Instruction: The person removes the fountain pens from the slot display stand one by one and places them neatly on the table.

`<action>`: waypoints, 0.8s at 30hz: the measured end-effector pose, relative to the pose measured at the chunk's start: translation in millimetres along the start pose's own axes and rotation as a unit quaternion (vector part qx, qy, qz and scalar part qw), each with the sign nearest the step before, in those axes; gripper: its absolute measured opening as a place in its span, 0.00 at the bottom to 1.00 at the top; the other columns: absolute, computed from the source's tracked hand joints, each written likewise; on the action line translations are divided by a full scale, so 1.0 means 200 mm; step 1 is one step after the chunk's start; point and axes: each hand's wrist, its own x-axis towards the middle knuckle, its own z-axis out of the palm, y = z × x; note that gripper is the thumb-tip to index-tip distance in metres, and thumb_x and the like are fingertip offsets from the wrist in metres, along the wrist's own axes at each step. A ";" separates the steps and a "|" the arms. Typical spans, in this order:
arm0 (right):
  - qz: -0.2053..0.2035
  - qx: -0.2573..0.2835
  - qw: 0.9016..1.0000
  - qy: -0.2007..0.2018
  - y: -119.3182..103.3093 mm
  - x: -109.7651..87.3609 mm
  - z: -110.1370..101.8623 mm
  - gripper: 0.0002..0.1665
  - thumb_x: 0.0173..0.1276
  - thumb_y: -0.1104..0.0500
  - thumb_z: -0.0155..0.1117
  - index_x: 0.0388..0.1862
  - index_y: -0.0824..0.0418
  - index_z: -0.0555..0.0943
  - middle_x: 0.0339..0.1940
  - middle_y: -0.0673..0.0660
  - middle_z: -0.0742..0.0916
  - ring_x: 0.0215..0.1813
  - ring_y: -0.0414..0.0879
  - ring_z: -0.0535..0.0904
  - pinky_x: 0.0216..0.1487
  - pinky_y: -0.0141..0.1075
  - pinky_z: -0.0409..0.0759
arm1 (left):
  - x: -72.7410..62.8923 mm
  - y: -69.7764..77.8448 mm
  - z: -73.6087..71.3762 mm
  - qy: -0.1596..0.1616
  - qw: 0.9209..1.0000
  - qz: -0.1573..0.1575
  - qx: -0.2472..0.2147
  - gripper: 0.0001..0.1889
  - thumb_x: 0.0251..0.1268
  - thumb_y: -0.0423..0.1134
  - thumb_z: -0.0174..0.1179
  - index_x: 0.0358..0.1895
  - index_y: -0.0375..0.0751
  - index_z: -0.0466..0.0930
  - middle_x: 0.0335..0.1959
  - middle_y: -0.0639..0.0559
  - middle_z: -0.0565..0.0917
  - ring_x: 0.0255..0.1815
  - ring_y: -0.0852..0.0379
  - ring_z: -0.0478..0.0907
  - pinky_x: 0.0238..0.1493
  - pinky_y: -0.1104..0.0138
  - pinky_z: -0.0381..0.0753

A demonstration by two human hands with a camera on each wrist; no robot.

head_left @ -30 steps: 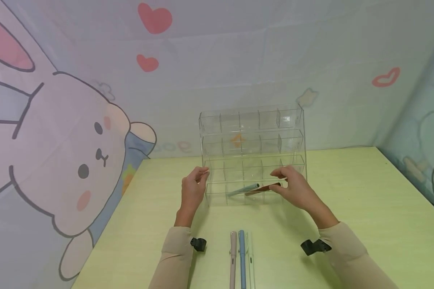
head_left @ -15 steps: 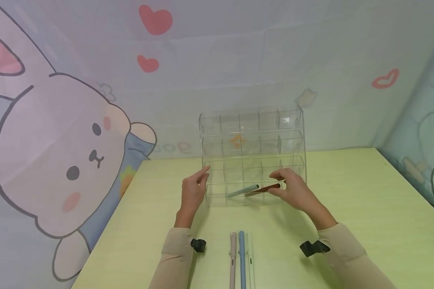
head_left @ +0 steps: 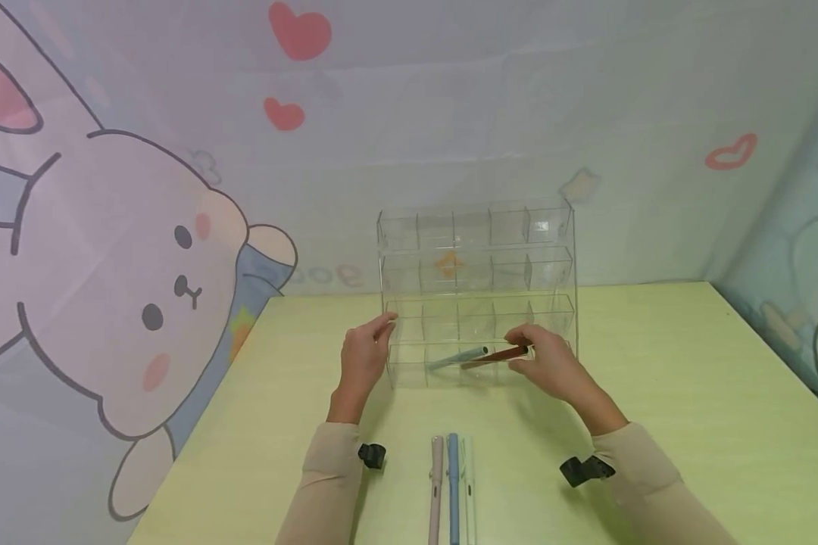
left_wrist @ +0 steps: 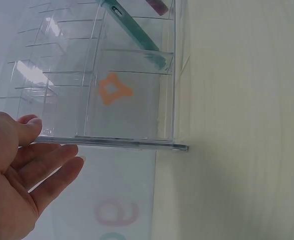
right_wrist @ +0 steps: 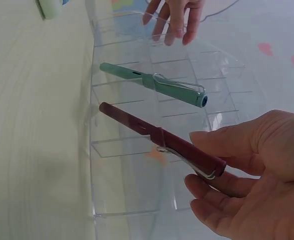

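Note:
A clear acrylic rack (head_left: 476, 322) with tiered compartments stands at the table's back. My left hand (head_left: 364, 359) is at its left side; in the left wrist view the thumb and fingers (left_wrist: 44, 162) pinch the side panel's edge. A dark red pen (head_left: 494, 356) leans in the rack's lowest tier, its clip end raised. Around that end is my right hand (head_left: 552, 363), thumb and fingers spread on either side with a gap showing in the head view. Left of the red pen, a teal green pen (right_wrist: 154, 86) leans the same way in another compartment.
Three more pens lie side by side on the table (head_left: 654, 363) in front of the rack: a pinkish one (head_left: 436, 484), a blue one (head_left: 453, 484) and a clear one (head_left: 470, 484). A cloth backdrop (head_left: 409, 136) with a printed rabbit hangs behind.
My right hand has shifted slightly left, bringing its thumb and fingers further around the red pen's end. The left hand stays at the rack's side; the pens hold their places.

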 end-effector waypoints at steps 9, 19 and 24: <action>-0.009 -0.008 1.000 0.010 0.02 0.01 0.04 0.19 0.63 0.72 0.70 0.53 0.70 0.79 0.43 0.62 0.87 0.47 0.60 0.82 0.48 0.54 0.78 | 0.00 0.00 0.01 0.004 1.000 0.002 0.005 0.09 0.70 0.33 0.63 0.49 0.43 0.88 0.36 0.43 0.89 0.08 0.72 0.52 0.12 0.70 0.54; -0.020 -0.010 1.000 0.019 0.04 0.01 0.10 0.19 0.65 0.74 0.66 0.55 0.71 0.78 0.45 0.63 0.86 0.50 0.62 0.82 0.50 0.55 0.78 | 0.00 0.01 0.00 0.002 1.000 -0.010 -0.001 0.10 0.71 0.33 0.62 0.50 0.42 0.88 0.37 0.42 0.89 0.11 0.65 0.58 0.13 0.69 0.55; -0.020 -0.004 0.999 0.042 0.05 0.01 0.10 0.20 0.65 0.73 0.66 0.56 0.71 0.77 0.43 0.61 0.87 0.49 0.61 0.83 0.50 0.55 0.78 | 0.00 0.01 0.01 0.002 1.000 -0.012 -0.002 0.10 0.71 0.33 0.63 0.50 0.42 0.88 0.36 0.42 0.89 0.11 0.63 0.63 0.13 0.69 0.57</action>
